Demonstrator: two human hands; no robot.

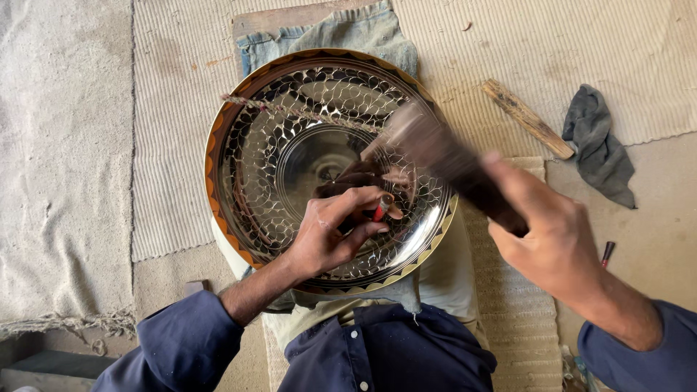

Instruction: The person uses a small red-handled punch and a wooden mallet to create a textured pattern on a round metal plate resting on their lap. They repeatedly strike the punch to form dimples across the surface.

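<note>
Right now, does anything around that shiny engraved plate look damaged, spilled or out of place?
Nothing is spilled or broken. The metal plate lies whole on the lap. Only loose bits lie about: a crumpled grey rag and a wooden stick on the mat. The blurred hammer is simply moving.

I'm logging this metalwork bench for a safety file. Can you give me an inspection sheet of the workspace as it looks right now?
Surface: woven mat over a bare floor, with folded denim cloth under the work.
Job's things: large shiny engraved metal tray with a scale pattern and an orange zigzag rim, resting on the person's lap; small red-tipped punch; hammer, blurred by motion.
Clutter: wooden stick, grey rag, small red-handled tool on the floor.
Hands: left hand pinches the punch against the tray; right hand grips the hammer handle.
Cables: nothing seen.
Surroundings: pale cloth at left with a frayed edge.
</note>
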